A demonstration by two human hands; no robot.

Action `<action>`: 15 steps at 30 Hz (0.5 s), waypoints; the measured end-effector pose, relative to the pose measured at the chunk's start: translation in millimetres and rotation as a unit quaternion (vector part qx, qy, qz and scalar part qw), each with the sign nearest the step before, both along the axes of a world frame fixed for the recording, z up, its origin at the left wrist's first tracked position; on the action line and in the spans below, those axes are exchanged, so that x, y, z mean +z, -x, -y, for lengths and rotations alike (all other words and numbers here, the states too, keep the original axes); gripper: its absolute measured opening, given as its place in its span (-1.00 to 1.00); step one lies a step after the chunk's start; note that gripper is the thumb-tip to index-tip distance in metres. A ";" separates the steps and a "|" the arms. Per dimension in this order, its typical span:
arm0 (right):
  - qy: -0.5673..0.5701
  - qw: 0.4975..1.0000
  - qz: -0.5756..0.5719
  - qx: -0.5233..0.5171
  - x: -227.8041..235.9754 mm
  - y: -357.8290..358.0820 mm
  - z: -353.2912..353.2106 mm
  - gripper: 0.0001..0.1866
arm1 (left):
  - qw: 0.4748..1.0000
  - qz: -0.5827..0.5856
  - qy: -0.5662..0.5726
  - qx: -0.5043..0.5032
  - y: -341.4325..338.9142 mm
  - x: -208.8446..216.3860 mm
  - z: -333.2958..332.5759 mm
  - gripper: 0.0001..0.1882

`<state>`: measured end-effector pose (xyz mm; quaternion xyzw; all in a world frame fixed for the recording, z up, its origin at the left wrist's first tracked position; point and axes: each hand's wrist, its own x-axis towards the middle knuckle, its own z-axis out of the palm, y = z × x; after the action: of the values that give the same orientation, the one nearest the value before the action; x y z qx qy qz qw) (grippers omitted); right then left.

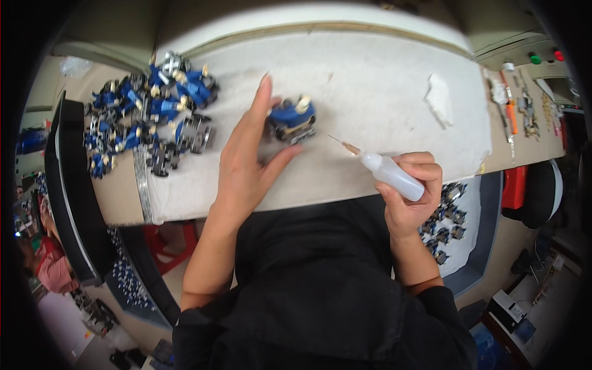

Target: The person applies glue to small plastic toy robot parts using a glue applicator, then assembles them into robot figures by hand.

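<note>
My left hand (242, 163) is around a small blue toy vehicle (292, 117) with a cream-coloured figure on top and dark parts below. The thumb is at its near side and another fingertip is by its far left side; the index finger points up, away from it. In my right hand (414, 191) is a white, translucent squeeze bottle (394, 175), gripped round its body. A thin needle tip (343, 143) on the bottle points left toward the toy, apart from it.
A pile of similar blue toy vehicles (163, 108) covers the table's left end. A crumpled white tissue (438, 102) lies on the white table cover (370, 74). Tools, including an orange-handled one (511, 114), lie at right. A bin (472, 271) below right holds more toys.
</note>
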<state>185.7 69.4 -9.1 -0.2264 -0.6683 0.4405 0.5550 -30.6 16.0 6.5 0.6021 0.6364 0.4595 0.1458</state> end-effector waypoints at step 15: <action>-0.081 0.858 0.464 -0.204 48.2 60.5 -236.9 -0.54 | 0.997 -0.048 0.047 -0.026 8.9 10.2 1.5 -0.16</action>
<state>125.2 306.3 39.1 -0.4901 -0.8207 0.1051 0.2741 -39.5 14.4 16.8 0.6325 0.6472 0.3961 0.1552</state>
